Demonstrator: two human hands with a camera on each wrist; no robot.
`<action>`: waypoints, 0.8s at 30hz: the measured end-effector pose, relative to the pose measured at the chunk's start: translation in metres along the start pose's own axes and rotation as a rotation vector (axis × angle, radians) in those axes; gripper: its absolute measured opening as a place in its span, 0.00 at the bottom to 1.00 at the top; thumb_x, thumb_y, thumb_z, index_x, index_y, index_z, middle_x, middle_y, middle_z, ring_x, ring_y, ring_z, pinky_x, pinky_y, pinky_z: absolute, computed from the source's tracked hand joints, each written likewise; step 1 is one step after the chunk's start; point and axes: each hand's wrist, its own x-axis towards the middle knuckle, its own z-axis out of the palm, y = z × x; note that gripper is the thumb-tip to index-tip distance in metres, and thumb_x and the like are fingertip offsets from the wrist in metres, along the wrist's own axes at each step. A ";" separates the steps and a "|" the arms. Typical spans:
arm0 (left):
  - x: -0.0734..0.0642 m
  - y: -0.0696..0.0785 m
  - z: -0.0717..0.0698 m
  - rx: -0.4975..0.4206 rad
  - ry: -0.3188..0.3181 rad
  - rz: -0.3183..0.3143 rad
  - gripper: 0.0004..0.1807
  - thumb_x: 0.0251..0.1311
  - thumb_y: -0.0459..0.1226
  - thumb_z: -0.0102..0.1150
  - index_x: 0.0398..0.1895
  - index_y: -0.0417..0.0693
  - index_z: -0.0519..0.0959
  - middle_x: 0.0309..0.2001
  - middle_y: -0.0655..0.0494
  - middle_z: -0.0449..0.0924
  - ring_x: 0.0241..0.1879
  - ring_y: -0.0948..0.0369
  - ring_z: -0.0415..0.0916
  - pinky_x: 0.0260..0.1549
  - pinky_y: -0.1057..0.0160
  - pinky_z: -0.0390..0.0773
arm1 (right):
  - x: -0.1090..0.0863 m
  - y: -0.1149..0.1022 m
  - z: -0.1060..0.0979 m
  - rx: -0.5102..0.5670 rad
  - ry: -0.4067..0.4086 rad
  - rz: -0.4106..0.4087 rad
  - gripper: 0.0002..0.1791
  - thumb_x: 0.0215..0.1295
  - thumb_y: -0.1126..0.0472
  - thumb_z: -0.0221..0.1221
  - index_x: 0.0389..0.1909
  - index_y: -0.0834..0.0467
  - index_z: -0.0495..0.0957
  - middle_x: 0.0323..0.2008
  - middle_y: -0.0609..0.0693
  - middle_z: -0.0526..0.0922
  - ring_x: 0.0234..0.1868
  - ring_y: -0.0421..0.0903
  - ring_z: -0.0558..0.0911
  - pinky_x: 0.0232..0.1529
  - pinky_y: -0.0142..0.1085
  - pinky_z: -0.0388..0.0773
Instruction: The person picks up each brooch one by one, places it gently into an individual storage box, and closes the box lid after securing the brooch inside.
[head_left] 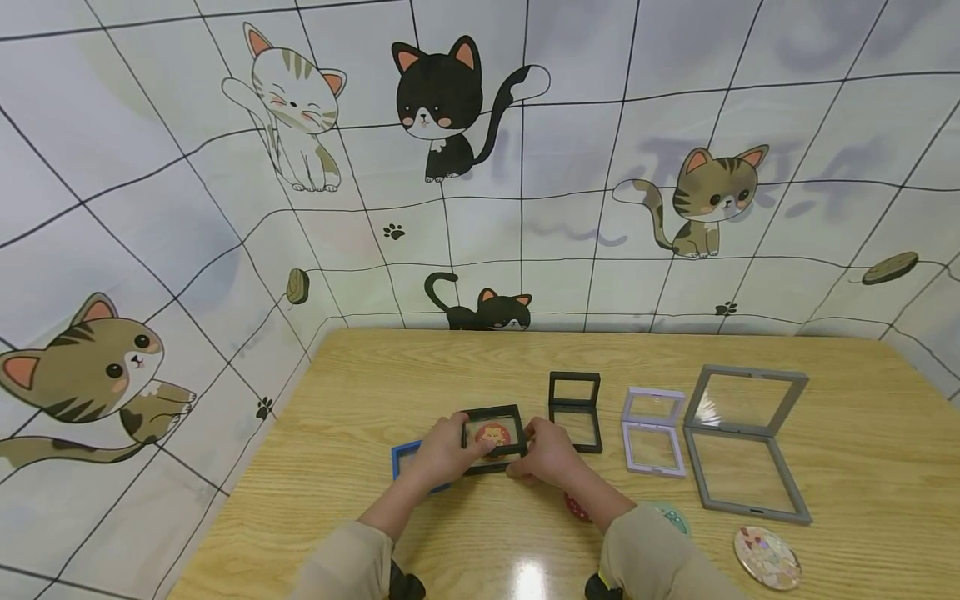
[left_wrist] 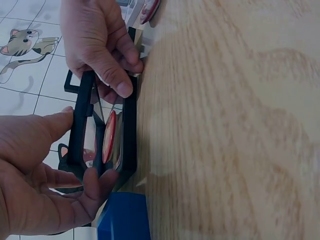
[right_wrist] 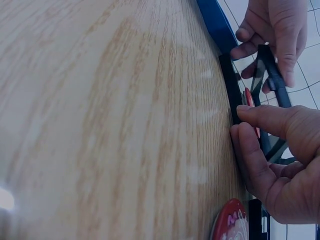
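Observation:
A black hinged display frame with clear film windows stands partly folded on the table, its two halves apart at the front. Between the halves lies a round red badge with a yellowish animal picture. My left hand holds the frame's left side, thumb on the upper half and fingertips at its end in the left wrist view. At the right side, my right hand pinches the lower half between thumb and finger, best seen in the right wrist view. A blue frame lies beside my left hand, partly hidden by it.
Farther right stand opened frames: a small black one, a lilac one and a large grey one. Nearer me lie a red badge, a green badge partly behind the sleeve, and a pale patterned badge.

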 end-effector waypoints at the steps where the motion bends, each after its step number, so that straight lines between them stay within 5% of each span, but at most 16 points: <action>1: 0.000 0.000 0.001 0.013 0.007 0.000 0.37 0.56 0.48 0.58 0.59 0.30 0.61 0.53 0.30 0.66 0.51 0.41 0.68 0.45 0.46 0.70 | 0.000 0.000 0.000 -0.006 0.002 -0.003 0.29 0.39 0.70 0.69 0.43 0.73 0.66 0.20 0.54 0.73 0.15 0.45 0.79 0.19 0.35 0.75; 19: 0.006 0.002 0.008 0.098 0.027 -0.019 0.43 0.48 0.47 0.65 0.58 0.24 0.60 0.56 0.25 0.60 0.54 0.38 0.64 0.47 0.46 0.69 | 0.004 0.004 -0.001 -0.036 -0.002 -0.016 0.31 0.37 0.69 0.71 0.43 0.73 0.67 0.22 0.54 0.72 0.15 0.41 0.77 0.18 0.33 0.74; 24: 0.008 0.002 0.008 0.133 0.031 -0.011 0.45 0.45 0.48 0.67 0.57 0.23 0.61 0.52 0.27 0.65 0.47 0.42 0.70 0.42 0.48 0.71 | 0.003 0.003 -0.001 -0.078 0.008 -0.025 0.31 0.36 0.68 0.71 0.43 0.72 0.68 0.21 0.52 0.73 0.15 0.40 0.75 0.18 0.32 0.71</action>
